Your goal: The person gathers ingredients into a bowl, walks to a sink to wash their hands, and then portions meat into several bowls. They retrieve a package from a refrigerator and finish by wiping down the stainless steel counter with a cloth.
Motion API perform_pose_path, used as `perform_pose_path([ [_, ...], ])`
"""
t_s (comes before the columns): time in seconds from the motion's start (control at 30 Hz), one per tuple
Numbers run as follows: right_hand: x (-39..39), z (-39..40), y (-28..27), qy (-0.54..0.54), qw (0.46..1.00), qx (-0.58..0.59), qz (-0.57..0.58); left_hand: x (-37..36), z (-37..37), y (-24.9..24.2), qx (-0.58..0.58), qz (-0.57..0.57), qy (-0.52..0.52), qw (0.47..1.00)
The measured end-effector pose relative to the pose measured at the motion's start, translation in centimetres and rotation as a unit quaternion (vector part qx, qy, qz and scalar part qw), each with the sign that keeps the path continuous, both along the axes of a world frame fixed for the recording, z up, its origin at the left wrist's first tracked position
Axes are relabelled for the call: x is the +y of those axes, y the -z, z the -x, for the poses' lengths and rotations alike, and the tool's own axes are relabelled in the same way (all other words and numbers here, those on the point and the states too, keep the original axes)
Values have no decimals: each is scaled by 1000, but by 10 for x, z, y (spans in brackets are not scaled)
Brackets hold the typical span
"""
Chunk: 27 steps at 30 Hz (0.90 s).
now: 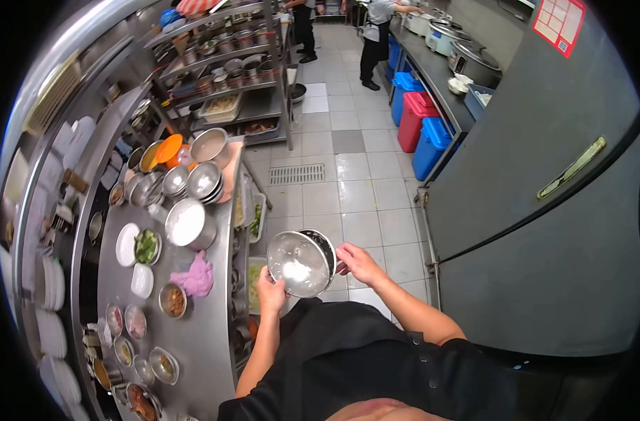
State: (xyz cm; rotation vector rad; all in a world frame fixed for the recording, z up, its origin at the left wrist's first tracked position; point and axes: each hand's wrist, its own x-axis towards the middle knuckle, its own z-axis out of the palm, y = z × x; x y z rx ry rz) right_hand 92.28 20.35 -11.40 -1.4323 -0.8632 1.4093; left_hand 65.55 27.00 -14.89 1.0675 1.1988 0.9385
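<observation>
In front of the person's apron, my left hand [272,292] grips the near left rim of a shiny metal bowl [299,265], which is tilted. Behind and partly under that bowl is a second round metal container [322,242] with dark contents along its far edge. My right hand [355,264] is closed at the right side of this container, holding its edge or handle. The bowl hides most of what the container holds. Both vessels are held over the tiled floor, right of the steel counter [211,309].
On the left counter stand a large pot [190,223], stacked bowls [204,180], a pink cloth [193,275] and a bowl of greens [146,246]. A grey refrigerator [537,266] is at right. Bins [432,144] sit under the far counter. Two people [378,35] stand farther back.
</observation>
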Motion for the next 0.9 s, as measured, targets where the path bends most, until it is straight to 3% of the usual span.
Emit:
perform_pose_path([
  [0.2, 29, -97, 18, 119, 993, 20, 2, 66, -106, -3, 37, -13, 85, 996],
  [0.27, 47, -132, 21, 172, 984, 42, -7, 102, -144, 14, 118, -198, 132, 964],
  [0.33, 70, -167, 31, 188, 982, 9, -9, 132, -184, 18, 116, -172, 143, 968],
  [0.4, 98, -210, 41, 177, 973, -150, 17, 166, -234, 2, 113, -148, 153, 971],
  [0.47, 130, -256, 46, 186, 968, -163, 32, 205, -285, -12, 178, -125, 208, 954],
  [0.6, 190, -335, 34, 228, 958, -163, 66, 289, -382, -4, 159, -147, 269, 938],
  [0.63, 202, -353, 34, 243, 956, -148, 71, 309, -403, -10, 153, -87, 302, 937],
  [0.9, 289, -493, 44, 422, 906, 31, 3, 429, -551, -26, 1, -74, 354, 932],
])
